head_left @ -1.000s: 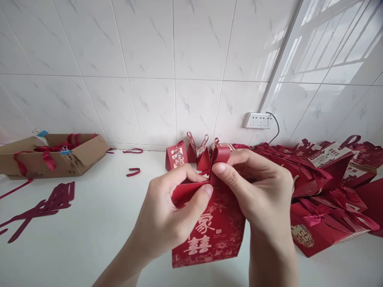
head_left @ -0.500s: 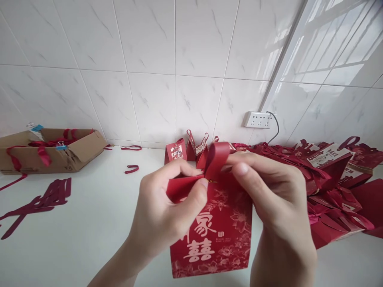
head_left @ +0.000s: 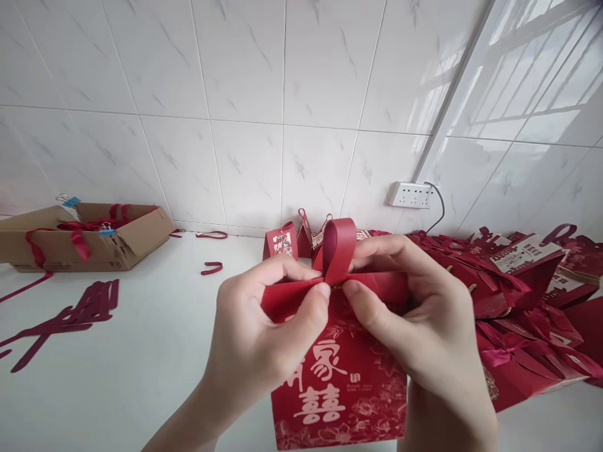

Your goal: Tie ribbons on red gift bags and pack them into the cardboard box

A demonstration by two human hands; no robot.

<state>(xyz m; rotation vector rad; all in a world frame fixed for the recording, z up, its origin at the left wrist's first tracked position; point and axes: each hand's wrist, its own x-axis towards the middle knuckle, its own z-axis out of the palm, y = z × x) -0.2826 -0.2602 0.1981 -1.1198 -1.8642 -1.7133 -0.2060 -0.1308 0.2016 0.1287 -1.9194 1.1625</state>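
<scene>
A red paper gift box (head_left: 339,389) with pale characters and flower print hangs upright between my hands, its printed face toward me. My left hand (head_left: 273,320) pinches the top edge, left of centre, thumb in front and fingers behind. On the other side my right hand (head_left: 414,314) grips the same edge, its thumb tip close to the middle. Between the two thumbs a red strap loop (head_left: 340,251) stands up from the top of the box. A small gold-coloured fastener shows at the loop's base, partly covered by the thumbs.
Many finished-looking red boxes (head_left: 518,282) are heaped at the right, several more (head_left: 281,242) by the wall. At the left stand a cardboard box (head_left: 141,242) with ribbons and a pile of dark red straps (head_left: 80,314). A socket strip (head_left: 414,195) is near the wall's foot.
My right hand has come down and inward from beside the strap loop, its thumb now pressing the box's top edge near the fastener. The loop stands straighter; my left hand keeps its pinch.
</scene>
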